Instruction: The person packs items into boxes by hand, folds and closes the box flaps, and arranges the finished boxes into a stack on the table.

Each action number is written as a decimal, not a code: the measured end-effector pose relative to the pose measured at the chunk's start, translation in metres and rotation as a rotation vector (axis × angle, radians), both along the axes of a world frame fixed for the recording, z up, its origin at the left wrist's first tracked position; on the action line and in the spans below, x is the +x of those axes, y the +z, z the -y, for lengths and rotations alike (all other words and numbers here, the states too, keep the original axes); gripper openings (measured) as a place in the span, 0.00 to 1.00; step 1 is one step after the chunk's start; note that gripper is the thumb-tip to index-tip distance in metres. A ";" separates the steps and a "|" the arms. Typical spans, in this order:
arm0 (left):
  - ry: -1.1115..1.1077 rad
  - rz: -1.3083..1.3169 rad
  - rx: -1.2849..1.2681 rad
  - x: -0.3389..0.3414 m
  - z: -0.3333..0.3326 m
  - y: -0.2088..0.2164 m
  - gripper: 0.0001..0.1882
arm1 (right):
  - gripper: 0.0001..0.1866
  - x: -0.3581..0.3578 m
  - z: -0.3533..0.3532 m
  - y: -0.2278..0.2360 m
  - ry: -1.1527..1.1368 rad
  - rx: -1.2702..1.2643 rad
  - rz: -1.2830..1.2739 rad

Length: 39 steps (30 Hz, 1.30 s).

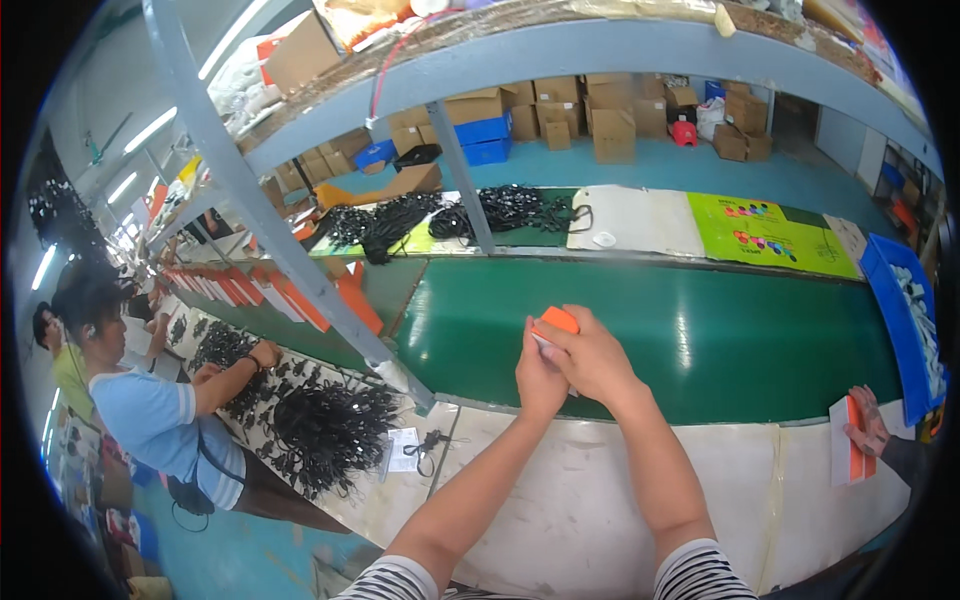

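Both my hands meet over the near edge of a green conveyor belt (480,330). Between them is a small orange and white box (558,320), mostly covered by my fingers. My left hand (540,378) wraps it from the left side. My right hand (597,358) closes over it from the right, fingers folded across its front. Only the orange top and a bit of white show. Below my forearms lies a pale, scuffed worktable (600,500).
Left, a co-worker in a blue shirt (150,405) handles black cords (330,430). At right, another person's hand (868,425) touches an orange and white box (845,450) near a blue bin (890,330). A grey metal post (290,230) and overhead shelf (560,55) frame the belt.
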State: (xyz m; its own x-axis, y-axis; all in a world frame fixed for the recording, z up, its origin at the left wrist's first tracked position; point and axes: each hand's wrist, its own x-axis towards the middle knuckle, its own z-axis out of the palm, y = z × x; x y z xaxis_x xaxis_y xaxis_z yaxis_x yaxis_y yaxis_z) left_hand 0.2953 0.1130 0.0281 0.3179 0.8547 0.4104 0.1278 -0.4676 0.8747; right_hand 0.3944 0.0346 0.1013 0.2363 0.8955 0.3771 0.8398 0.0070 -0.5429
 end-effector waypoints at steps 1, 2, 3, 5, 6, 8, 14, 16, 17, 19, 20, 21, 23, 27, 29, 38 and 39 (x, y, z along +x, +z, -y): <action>-0.026 0.006 0.011 -0.002 -0.001 -0.001 0.45 | 0.26 -0.002 -0.003 -0.002 0.012 0.013 0.001; -0.009 0.000 0.059 0.000 0.000 0.001 0.42 | 0.24 -0.002 -0.004 -0.004 -0.010 0.103 -0.038; -0.009 0.002 0.066 -0.002 0.000 0.003 0.42 | 0.22 -0.003 -0.006 -0.005 -0.033 0.191 -0.078; -0.044 0.033 -0.024 -0.003 -0.001 0.005 0.42 | 0.19 -0.003 -0.009 -0.004 -0.019 0.234 -0.185; -0.045 0.035 -0.023 -0.001 -0.003 0.007 0.42 | 0.16 -0.002 -0.011 -0.005 -0.005 0.270 -0.293; -0.036 0.001 -0.096 0.000 -0.006 0.008 0.43 | 0.14 -0.002 -0.019 -0.017 -0.022 0.397 -0.141; -0.039 -0.016 -0.006 -0.004 -0.004 0.000 0.49 | 0.11 -0.009 -0.031 -0.040 -0.021 0.623 -0.136; -0.105 -0.195 -0.044 -0.014 -0.004 0.001 0.57 | 0.11 -0.009 -0.031 -0.038 -0.042 0.605 -0.247; -0.089 -0.192 -0.045 -0.023 -0.004 -0.004 0.57 | 0.10 -0.002 -0.027 -0.032 -0.078 0.554 -0.211; -0.097 -0.287 0.405 -0.052 -0.001 -0.027 0.61 | 0.10 0.012 -0.018 -0.018 -0.177 0.499 -0.113; -0.148 -0.359 0.315 -0.068 0.001 -0.027 0.57 | 0.10 0.021 -0.009 -0.005 -0.282 0.417 -0.076; -0.137 -0.365 0.309 -0.082 -0.002 -0.029 0.57 | 0.11 0.027 -0.003 0.002 -0.384 0.334 -0.039; -0.239 -0.448 0.478 -0.104 -0.007 -0.033 0.46 | 0.17 0.062 0.004 -0.014 -0.584 0.109 0.142; -0.179 -0.448 0.402 -0.113 0.000 -0.040 0.35 | 0.37 0.081 0.011 -0.022 -0.781 -0.376 0.059; -0.236 -0.484 0.521 -0.112 0.005 -0.041 0.32 | 0.49 0.090 0.012 -0.029 -0.790 -0.598 0.031; -0.221 -0.448 0.468 -0.113 0.009 -0.036 0.27 | 0.35 0.126 0.016 -0.072 -0.669 -0.512 0.083; -0.214 -0.436 0.484 -0.113 0.005 -0.036 0.27 | 0.32 0.124 0.016 -0.062 -0.671 -0.484 0.072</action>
